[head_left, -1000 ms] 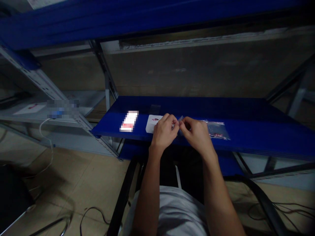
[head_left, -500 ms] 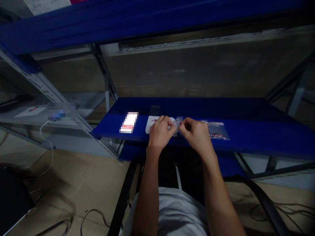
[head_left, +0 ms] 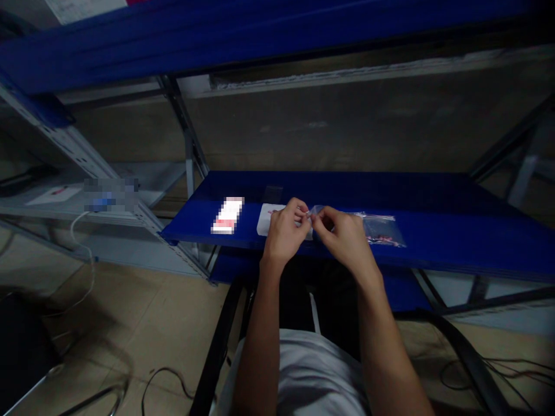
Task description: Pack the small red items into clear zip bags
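Note:
Between my two hands is a small clear plastic bag [head_left: 318, 209], pinched from both sides. My left hand [head_left: 286, 228] closes thumb and fingers on its left edge. With thumb and forefinger, my right hand [head_left: 342, 228] grips the other side. What the bag contains is too small to make out. Partly hidden beneath my left hand lies a white card [head_left: 265, 219] with red marks. To the right of my right hand, a larger clear zip bag [head_left: 384, 230] lies flat with small reddish pieces inside.
A bright, pixelated phone-like rectangle [head_left: 228, 215] lies left on the blue shelf [head_left: 433, 225]. Behind the card is another small clear bag [head_left: 273, 193]. Chair armrests [head_left: 219, 341] flank my body. A grey shelf [head_left: 165, 173] with a white cable [head_left: 92, 260] stands left.
My left hand has shifted slightly right, closer to my right hand. Less of the small clear bag shows between the fingers, and more of the white card is uncovered.

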A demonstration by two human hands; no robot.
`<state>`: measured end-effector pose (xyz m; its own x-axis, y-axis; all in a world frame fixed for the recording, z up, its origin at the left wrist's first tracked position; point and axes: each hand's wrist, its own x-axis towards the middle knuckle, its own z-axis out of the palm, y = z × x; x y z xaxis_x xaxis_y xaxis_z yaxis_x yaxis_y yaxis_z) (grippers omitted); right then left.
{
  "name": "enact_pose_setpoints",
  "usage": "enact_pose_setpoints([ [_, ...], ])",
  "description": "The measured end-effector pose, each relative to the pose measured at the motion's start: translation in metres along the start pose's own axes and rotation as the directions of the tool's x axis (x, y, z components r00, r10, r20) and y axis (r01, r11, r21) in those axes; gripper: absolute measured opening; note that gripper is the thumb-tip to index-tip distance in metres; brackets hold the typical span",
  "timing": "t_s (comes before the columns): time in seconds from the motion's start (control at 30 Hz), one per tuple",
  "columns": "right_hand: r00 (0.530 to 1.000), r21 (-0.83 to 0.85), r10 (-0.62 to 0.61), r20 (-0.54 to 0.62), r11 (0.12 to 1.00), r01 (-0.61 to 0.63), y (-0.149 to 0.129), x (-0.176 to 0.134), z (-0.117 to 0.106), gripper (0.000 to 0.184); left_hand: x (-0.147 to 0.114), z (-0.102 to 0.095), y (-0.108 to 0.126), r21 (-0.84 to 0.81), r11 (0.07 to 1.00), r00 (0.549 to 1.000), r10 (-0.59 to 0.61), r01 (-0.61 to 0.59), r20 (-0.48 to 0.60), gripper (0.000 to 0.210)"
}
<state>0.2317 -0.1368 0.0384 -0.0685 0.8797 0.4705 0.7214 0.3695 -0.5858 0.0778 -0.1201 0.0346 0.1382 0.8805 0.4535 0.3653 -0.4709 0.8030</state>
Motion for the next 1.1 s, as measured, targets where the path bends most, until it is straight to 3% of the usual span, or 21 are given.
enact_pose_setpoints([
  [0.17,0.999,-0.008,0.008,-0.051,1.000,-0.009,-0.001,0.000,0.001,0.022,0.000,-0.002,0.003,0.096,0.993,0.996,0.078,-0.074,-0.042,0.015],
  [0.33,0.997,0.015,0.018,-0.081,1.000,-0.016,-0.003,0.000,-0.001,0.023,0.001,0.000,0.008,0.095,0.982,0.986,0.165,-0.164,-0.004,0.009],
  [0.43,0.997,0.007,0.009,-0.082,1.000,-0.009,-0.001,0.000,-0.001,0.023,0.000,0.003,0.008,0.120,0.970,0.977,0.213,-0.211,-0.003,0.015],
  [0.7,0.967,-0.082,0.112,-0.229,0.988,-0.133,-0.004,-0.002,0.002,0.021,-0.002,0.002,0.007,0.294,0.936,0.980,0.198,-0.195,0.021,0.030],
  [0.93,0.980,0.032,0.084,-0.179,0.996,-0.079,-0.013,-0.002,-0.001,0.026,0.000,0.004,0.005,0.301,0.928,0.976,0.197,-0.217,0.097,0.030],
  [1.0,0.988,0.087,0.059,-0.145,0.995,-0.047,-0.015,-0.002,-0.001,0.028,0.000,0.004,0.001,0.238,0.950,0.979,0.194,-0.204,0.064,0.028],
  [1.1,0.992,0.265,0.065,-0.109,0.964,-0.034,-0.014,-0.001,0.000,0.030,0.000,0.002,-0.002,0.139,0.974,0.977,0.190,-0.176,-0.092,0.022],
])
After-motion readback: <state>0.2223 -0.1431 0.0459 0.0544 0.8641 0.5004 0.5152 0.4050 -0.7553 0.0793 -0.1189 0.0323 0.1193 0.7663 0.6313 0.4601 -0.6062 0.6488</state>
